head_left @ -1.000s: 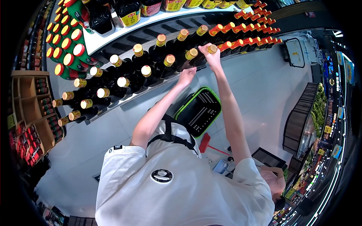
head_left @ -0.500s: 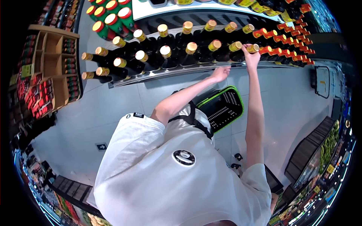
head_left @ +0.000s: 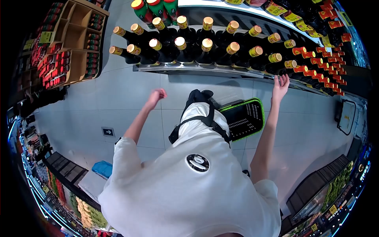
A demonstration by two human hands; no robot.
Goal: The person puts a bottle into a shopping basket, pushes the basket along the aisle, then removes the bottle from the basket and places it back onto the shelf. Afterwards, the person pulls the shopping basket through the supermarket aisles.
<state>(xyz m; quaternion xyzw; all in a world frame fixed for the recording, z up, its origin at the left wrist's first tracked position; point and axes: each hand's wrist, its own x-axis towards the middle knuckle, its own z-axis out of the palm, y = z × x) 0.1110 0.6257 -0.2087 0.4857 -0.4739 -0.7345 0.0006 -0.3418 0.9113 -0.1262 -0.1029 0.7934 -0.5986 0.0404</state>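
The dark bottles (head_left: 184, 55) along the front edge of the shelf (head_left: 221, 69), likely rigid and heavy, suit a neck grip; right hand (head_left: 280, 89) spread nearby, left hand (head_left: 155, 98) curled, closure unclear.

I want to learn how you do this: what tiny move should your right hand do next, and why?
Probably reach the right hand slightly forward to the gold-capped bottle just ahead. Its fingers look open and hold nothing, right beside the front row, while the left hand is farther back, over the floor.
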